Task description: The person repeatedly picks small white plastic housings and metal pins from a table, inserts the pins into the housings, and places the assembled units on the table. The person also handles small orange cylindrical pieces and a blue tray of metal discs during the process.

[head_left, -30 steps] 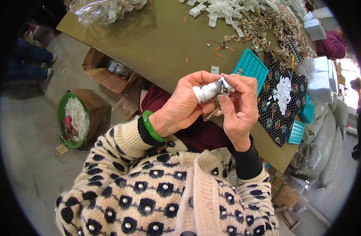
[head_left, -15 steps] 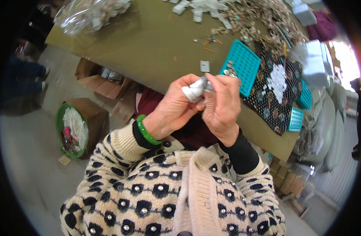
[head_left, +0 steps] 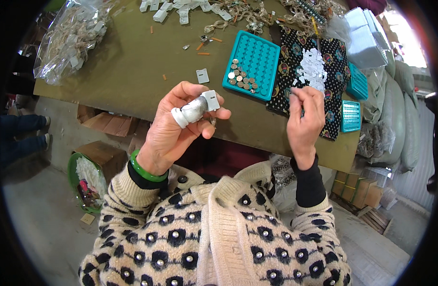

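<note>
Left hand [head_left: 173,131] is gripping a small silver bottle [head_left: 192,110] with a white tag [head_left: 211,100] near the table edge; right hand [head_left: 304,121] is pinching at white tags [head_left: 312,69] on the patterned cloth [head_left: 319,47], beside a teal tray [head_left: 252,64].

A brown counter [head_left: 118,62] fills the upper middle of the frame. At its upper left lies a clear plastic bag [head_left: 73,35] of pale tags and cord. Along the top edge sit small white blocks [head_left: 173,7], with a heap of tangled chains [head_left: 247,16] to their right. A single white tag [head_left: 202,76] lies alone near the centre. To the upper right is a stack of clear plastic sheets [head_left: 364,38], and two smaller teal trays [head_left: 351,116] rest at the right (one partly hidden). On the floor at lower left stands a green basket [head_left: 85,178] beside cardboard boxes [head_left: 109,125]. More boxes [head_left: 359,190] sit at lower right.
</note>
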Tool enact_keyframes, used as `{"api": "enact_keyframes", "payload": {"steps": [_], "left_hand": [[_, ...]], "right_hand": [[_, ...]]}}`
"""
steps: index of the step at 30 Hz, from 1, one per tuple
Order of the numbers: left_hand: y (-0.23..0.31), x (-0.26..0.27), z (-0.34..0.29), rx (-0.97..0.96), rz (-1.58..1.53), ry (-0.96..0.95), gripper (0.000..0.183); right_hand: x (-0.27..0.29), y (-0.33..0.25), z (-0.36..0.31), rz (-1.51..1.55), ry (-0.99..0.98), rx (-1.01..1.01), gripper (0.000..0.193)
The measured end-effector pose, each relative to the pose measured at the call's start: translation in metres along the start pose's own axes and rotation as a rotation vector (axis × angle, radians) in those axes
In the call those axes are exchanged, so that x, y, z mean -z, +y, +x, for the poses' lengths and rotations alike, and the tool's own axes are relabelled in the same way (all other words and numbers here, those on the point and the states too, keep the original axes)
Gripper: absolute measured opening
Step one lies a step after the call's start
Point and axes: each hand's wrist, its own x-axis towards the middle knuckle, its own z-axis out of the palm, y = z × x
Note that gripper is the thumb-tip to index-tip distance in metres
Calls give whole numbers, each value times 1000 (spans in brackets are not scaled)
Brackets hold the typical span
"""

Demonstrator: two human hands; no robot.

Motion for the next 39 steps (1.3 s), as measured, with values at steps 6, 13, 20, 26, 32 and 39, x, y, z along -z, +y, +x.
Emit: {"api": "enact_keyframes", "payload": {"steps": [6, 13, 20, 26, 32, 39], "left_hand": [[-5, -6, 7, 19, 12, -16, 29], [-6, -11, 5, 79, 26, 71, 24], [-7, -9, 3, 71, -17, 63, 27], [-3, -8, -5, 58, -59, 43, 27], [-1, -5, -8, 61, -122, 26, 29], [2, -5, -8, 48, -63, 39, 29]], "right_hand": [[-6, 42, -6, -285, -173, -58, 13], [-6, 36, 6, -246, -148, -56, 5], [-6, -38, 4, 600, -223, -182, 3], [-30, -77, 7, 739, -152, -52, 6], [-33, -82, 16, 655, -233, 55, 6], [-33, -90, 18, 557, -278, 115, 9]]}}
